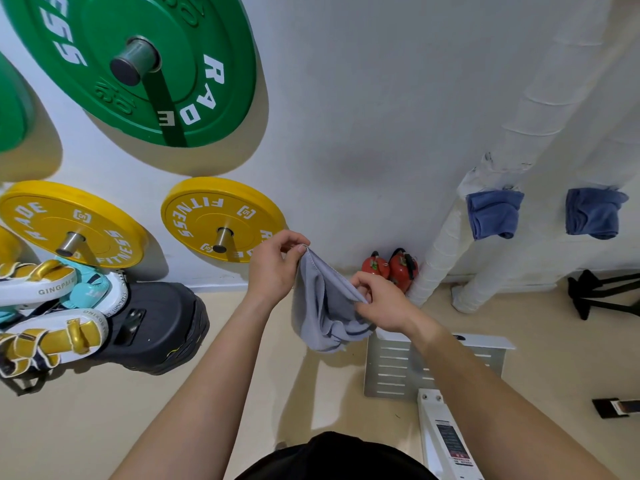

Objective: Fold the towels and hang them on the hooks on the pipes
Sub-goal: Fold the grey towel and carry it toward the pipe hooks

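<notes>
We take the wrapped pipe [446, 247] as our marker. To its left, well apart from it and in the air above the floor, we hold the grey towel [322, 306]. Our left hand [273, 268], farther from the pipe and raised, has its grip pinched tight on the towel's top corner. Our right hand [381, 303], nearer the pipe and lower, has its grip pinched on the same hemmed edge. We judge that this hold draws the edge taut between the two pinches so a fold can be lined up. The body of the cloth sags in a loose bunch below, so the folding is not yet done.

Against the pipe's right side a blue towel [493, 214] hangs folded, and a second blue towel [594, 213] hangs farther right of the pipe. We cannot make out the hooks themselves.

From the grey towel to the pipe the way is open air along the wall. Just left of the pipe's foot stand two red fire extinguishers [389, 268]. Below that foot, toward us, lies a white metal stand [433, 365]. Both sit low, near the towel's drooping end, so we would carry the cloth high.
</notes>
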Available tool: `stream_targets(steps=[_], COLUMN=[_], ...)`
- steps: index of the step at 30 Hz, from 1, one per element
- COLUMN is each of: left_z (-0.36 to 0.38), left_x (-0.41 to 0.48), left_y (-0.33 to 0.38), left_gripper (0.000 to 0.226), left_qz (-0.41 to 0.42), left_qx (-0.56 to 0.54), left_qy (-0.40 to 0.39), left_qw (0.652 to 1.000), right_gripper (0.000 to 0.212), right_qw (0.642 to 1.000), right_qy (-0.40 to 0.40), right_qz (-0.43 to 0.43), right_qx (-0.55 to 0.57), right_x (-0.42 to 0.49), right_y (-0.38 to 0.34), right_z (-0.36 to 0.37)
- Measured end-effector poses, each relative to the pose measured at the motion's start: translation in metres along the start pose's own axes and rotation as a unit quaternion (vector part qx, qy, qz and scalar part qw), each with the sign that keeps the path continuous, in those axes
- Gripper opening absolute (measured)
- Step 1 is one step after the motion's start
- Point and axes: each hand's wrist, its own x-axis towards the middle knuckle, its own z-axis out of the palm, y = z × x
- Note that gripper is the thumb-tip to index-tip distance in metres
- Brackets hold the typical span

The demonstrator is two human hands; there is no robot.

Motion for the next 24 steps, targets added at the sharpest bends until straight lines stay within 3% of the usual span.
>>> stream_targets(steps=[3, 8, 17, 24], left_z=[-0.004, -0.015, -0.031, -0.034], left_x=[0.006, 0.019, 0.032, 0.039], left_y=[0.005, 0.000, -0.029, -0.047], left_gripper=[0.014, 0.014, 0.011, 0.011], left_qz=[0.006, 0.006, -0.068, -0.130], left_qx=[0.004, -0.011, 0.009, 0.044], left_qy=[0.019, 0.062, 0.104, 0.115], left_qw=[1.000, 0.998, 0.992, 0.984], right_gripper=[0.036, 0.021, 0.019, 0.016], right_qw=[0.998, 0.992, 0.988, 0.997], right_qy=[0.006, 0.030, 0.058, 0.026], right_qz=[0.029, 0.085, 0.139, 0.051], right_qx=[-0.050, -0.093, -0.042, 0.044], right_x=[-0.001, -0.006, -0.019, -0.023], right_y=[0.003, 0.019, 0.035, 0.024], right_z=[-0.004, -0.006, -0.011, -0.017])
